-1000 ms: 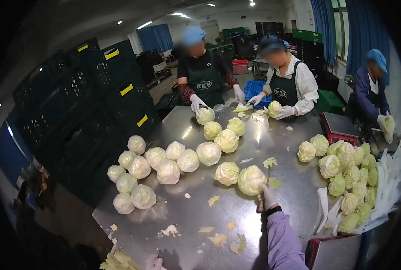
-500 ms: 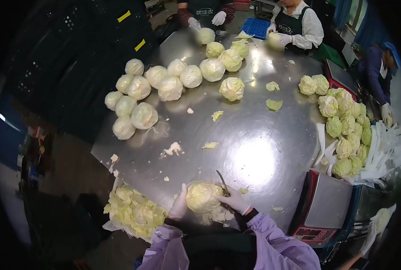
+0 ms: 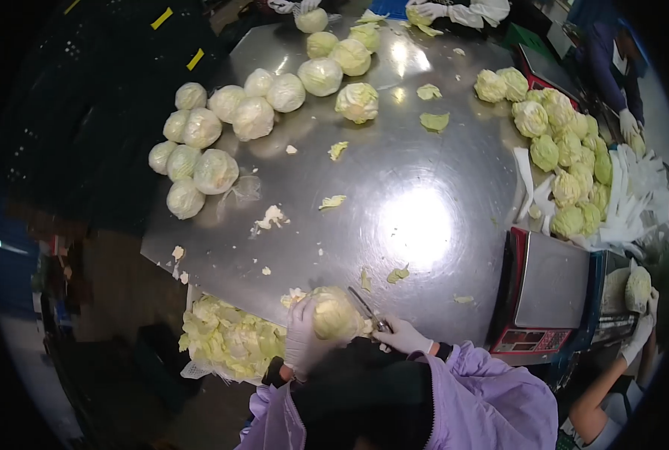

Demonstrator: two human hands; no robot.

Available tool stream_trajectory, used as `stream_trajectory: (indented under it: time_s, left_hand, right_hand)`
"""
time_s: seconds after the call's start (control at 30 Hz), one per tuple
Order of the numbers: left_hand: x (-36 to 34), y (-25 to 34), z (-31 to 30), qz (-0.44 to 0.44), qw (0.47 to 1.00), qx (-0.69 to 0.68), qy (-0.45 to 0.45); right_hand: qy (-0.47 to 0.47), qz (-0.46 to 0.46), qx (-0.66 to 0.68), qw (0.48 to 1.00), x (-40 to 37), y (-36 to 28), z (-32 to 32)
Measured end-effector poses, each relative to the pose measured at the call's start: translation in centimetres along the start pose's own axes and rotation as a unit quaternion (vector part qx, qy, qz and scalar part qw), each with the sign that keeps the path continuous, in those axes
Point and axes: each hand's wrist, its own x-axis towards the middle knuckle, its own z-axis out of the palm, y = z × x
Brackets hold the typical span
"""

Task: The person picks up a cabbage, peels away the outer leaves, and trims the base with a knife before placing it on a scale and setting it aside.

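The cabbage (image 3: pixel 334 313) sits at the near edge of the table (image 3: pixel 312 187), just in front of the wearer's body. The left hand (image 3: pixel 302 337), gloved in white, grips it from the left side. The right hand (image 3: pixel 406 337), gloved too, is closed on the handle of a knife (image 3: pixel 363 304); the blade points forward and a little left, right beside the cabbage, and whether it touches cannot be told. Pale scraps (image 3: pixel 293 297) lie next to the left hand, and green leaf bits (image 3: pixel 397 275) lie on the steel beyond the knife. Left of the left hand, against the table's edge, is a heap of loose leaves (image 3: pixel 229 341). To the right of the right hand stands a red scale (image 3: pixel 552 281) with a flat metal plate. Farther up the table on the left are wrapped heads (image 3: pixel 215 172) in a cluster, some touching; a bare head (image 3: pixel 357 103) lies apart from them, toward the middle. On the right side is a pile of heads (image 3: pixel 571 150), with white strips (image 3: pixel 642 195) along its outer side. At the lower right a co-worker's hands (image 3: pixel 642 330) hold a netted head (image 3: pixel 638 289); a person in purple (image 3: pixel 612 67) is at the upper right.
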Motion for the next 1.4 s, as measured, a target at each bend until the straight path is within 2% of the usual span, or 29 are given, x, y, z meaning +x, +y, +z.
stream_trajectory:
  time_s: [0.07,0.1,0.13,0.2,0.23,0.3,0.33,0.4,0.43,0.5,0.57,0.6,0.67,0.73,0.8,0.87,0.9,0.93,1.0,1.03,1.07,1.1,1.13,1.2,1.23,1.27,1.33,1.4]
  left_hand:
    - [0.3,0.3,1.4,-0.044,0.992,-0.108,0.046]
    - [0.3,0.5,1.5,-0.041,0.992,-0.108,0.042]
    - [0.3,0.8,1.5,-0.045,0.994,-0.098,0.035]
    - [0.2,1.3,1.8,-0.048,0.995,-0.085,0.023]
    - [0.1,1.4,2.1,-0.066,0.993,-0.086,0.041]
    - [0.0,1.4,2.6,-0.085,0.991,-0.088,0.058]
    - [-0.3,1.3,2.9,-0.078,0.992,-0.076,0.065]
    - [-0.6,1.2,3.1,-0.077,0.992,-0.065,0.076]
    - [-0.5,1.1,3.1,-0.08,0.99,-0.087,0.075]
    - [-0.4,0.8,3.1,-0.085,0.988,-0.106,0.072]
    - [-0.5,1.1,3.5,-0.038,0.987,-0.083,0.134]
    - [-0.5,0.9,3.7,-0.041,0.987,-0.086,0.132]
    - [-0.1,1.0,3.8,-0.046,0.985,-0.072,0.153]
    - [0.0,1.5,3.3,-0.047,0.988,-0.061,0.135]
    - [0.5,1.7,2.7,-0.037,0.99,-0.045,0.126]
    - [0.9,1.0,1.8,-0.048,0.986,-0.143,0.071]
    - [1.1,1.1,1.0,-0.056,0.986,-0.149,0.04]
    - [0.6,0.2,1.4,-0.056,0.986,-0.148,0.045]
    - [-0.7,-1.7,2.5,-0.031,0.972,-0.198,0.122]
    - [-0.7,-2.0,2.7,-0.029,0.972,-0.197,0.125]
    - [-0.2,-1.9,2.2,-0.01,0.91,-0.395,0.129]
    - [0.2,-1.7,2.0,0.008,0.807,-0.577,0.124]
    - [0.6,-1.7,2.2,0.008,0.806,-0.579,0.123]
    - [1.9,-2.1,3.6,-0.111,0.852,-0.491,0.143]
    - [2.4,-2.7,4.8,-0.136,0.88,-0.442,0.107]
    - [2.7,-2.2,4.7,-0.132,0.879,-0.445,0.11]
    - [3.6,-1.1,4.6,-0.189,0.819,-0.53,0.109]
    - [3.6,0.0,4.5,-0.185,0.838,-0.501,0.115]
  right_hand:
    - [0.053,-0.069,-0.128,0.988,-1.2,0.4,0.2]
    - [0.109,-0.17,-0.22,0.954,-1.2,0.6,0.3]
    - [0.113,-0.169,-0.216,0.955,-1.4,0.7,0.3]
    - [0.194,-0.271,-0.328,0.884,-2.0,-0.8,1.2]
    - [0.196,-0.27,-0.324,0.885,-1.9,-1.3,1.4]
    - [0.086,-0.096,-0.369,0.92,-1.5,-2.2,1.6]
    - [0.082,-0.094,-0.371,0.92,-0.7,-1.9,1.7]
    - [0.112,-0.16,-0.39,0.9,1.2,-1.7,1.8]
    - [0.108,-0.162,-0.394,0.898,1.2,-1.4,1.6]
    - [0.094,-0.104,-0.395,0.908,-0.2,-2.6,1.6]
    - [0.077,-0.086,-0.39,0.914,-1.6,-3.8,1.2]
    - [0.06,-0.069,-0.389,0.917,-2.0,-4.0,1.1]
    - [0.073,-0.051,-0.393,0.915,-0.1,-2.1,1.5]
    - [0.14,-0.126,-0.414,0.891,3.1,0.4,1.5]
    - [0.115,-0.126,-0.433,0.885,4.8,0.6,0.9]
    - [0.096,-0.133,-0.392,0.905,5.5,0.9,0.9]
    - [0.046,-0.077,-0.297,0.951,4.5,-1.1,0.8]
    - [0.045,-0.081,-0.3,0.95,4.1,-1.9,0.9]
    - [0.0,-0.07,-0.058,0.996,3.3,-3.1,1.5]
    - [-0.001,-0.073,-0.059,0.996,2.5,-4.0,1.4]
    - [0.05,-0.124,-0.162,0.978,1.5,-5.1,1.1]
    - [0.102,-0.169,-0.261,0.945,0.9,-5.5,1.0]
    - [0.103,-0.168,-0.262,0.945,0.8,-5.1,0.9]
    - [0.2,-0.382,-0.29,0.855,1.3,-4.5,0.0]
    - [0.2,-0.383,-0.295,0.852,1.5,-4.3,-0.5]
    - [0.201,-0.368,-0.284,0.862,1.7,-4.3,-1.0]
    - [0.206,-0.337,-0.26,0.881,2.2,-4.5,-1.9]
    - [0.228,-0.34,-0.281,0.868,1.3,-5.8,-0.9]
